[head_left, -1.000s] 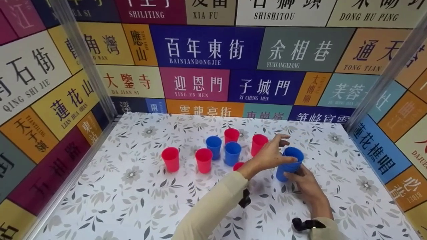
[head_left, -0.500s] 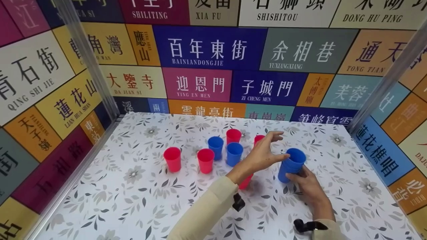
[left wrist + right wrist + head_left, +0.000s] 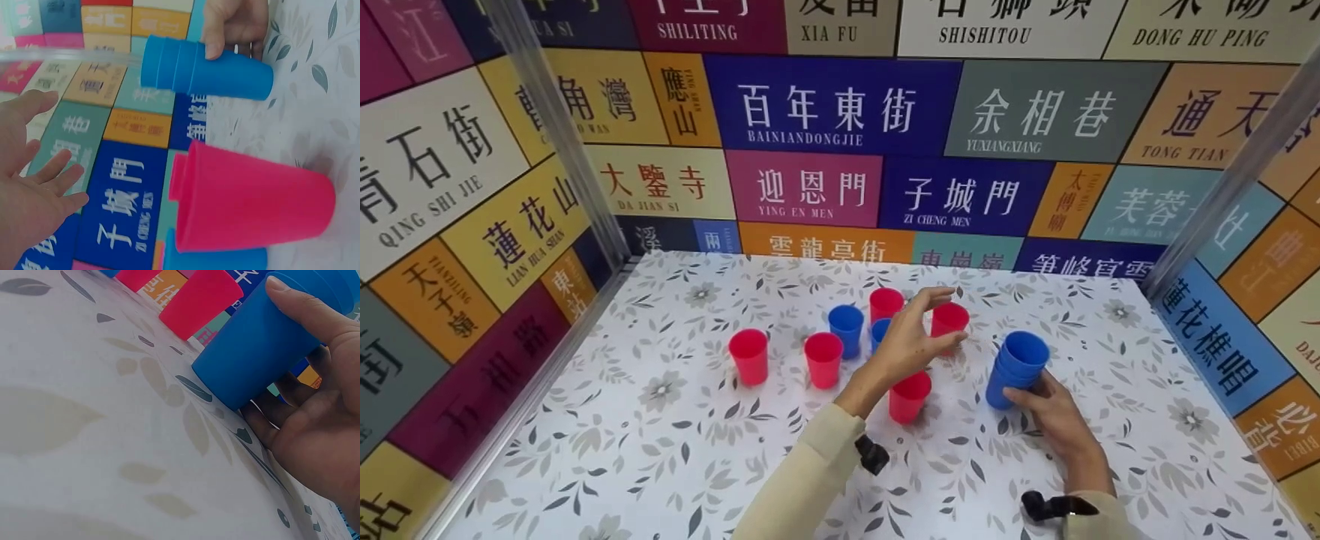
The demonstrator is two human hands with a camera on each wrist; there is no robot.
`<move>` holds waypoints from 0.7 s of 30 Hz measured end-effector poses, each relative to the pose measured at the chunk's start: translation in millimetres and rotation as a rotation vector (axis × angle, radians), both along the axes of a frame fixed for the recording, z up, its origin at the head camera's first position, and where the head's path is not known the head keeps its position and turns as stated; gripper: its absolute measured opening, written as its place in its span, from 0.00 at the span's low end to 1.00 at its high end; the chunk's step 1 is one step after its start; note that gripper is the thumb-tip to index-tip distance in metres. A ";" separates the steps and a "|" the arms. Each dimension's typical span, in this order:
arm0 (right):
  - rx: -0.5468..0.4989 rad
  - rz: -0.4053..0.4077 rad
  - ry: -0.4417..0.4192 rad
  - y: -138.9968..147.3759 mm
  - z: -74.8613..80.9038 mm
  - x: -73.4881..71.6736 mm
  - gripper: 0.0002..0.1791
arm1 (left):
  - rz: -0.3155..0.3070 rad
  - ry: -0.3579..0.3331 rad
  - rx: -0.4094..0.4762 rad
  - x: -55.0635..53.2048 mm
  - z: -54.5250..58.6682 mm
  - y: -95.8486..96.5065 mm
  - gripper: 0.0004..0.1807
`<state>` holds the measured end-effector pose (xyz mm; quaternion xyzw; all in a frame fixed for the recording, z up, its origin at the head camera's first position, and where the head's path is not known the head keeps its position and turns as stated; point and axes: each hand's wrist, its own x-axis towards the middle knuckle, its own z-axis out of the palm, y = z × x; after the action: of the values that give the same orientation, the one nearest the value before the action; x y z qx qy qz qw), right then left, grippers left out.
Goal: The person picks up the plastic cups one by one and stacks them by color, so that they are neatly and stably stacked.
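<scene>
My right hand grips a stack of nested blue cups low on its side, thumb in front and fingers behind. The stack is upright, its base right at the tablecloth in the right wrist view, where the thumb lies along the blue wall. My left hand hovers above the other cups, fingers spread and holding nothing. Beneath its wrist stands a red cup; past its fingertips is another red cup. The left hand hides most of a blue cup.
Left of the hands, two red cups stand in front. A blue cup and a red cup stand behind. A leaf-patterned cloth covers the table; walls of coloured sign panels enclose it.
My left hand has moved left from the rim of the blue stack to over the separate cups, uncovering the front red cup. The right hand keeps its hold on the stack.
</scene>
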<state>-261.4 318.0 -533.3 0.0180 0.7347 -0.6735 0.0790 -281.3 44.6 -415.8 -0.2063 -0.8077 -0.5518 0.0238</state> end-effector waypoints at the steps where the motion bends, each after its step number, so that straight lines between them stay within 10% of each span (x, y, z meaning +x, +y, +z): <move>1: -0.003 0.002 0.003 -0.1 0.2 0.2 0.51 | 0.017 -0.005 0.011 -1.0 -2.1 -3.0 0.34; 21: -0.012 0.004 0.004 -0.1 -0.5 0.6 0.50 | 0.207 -0.153 0.129 -11.5 -37.4 -33.2 0.35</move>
<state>-260.8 317.9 -533.8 0.0148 0.7308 -0.6778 0.0790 -292.8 11.5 -453.2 -0.0772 -0.7871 -0.6112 0.0324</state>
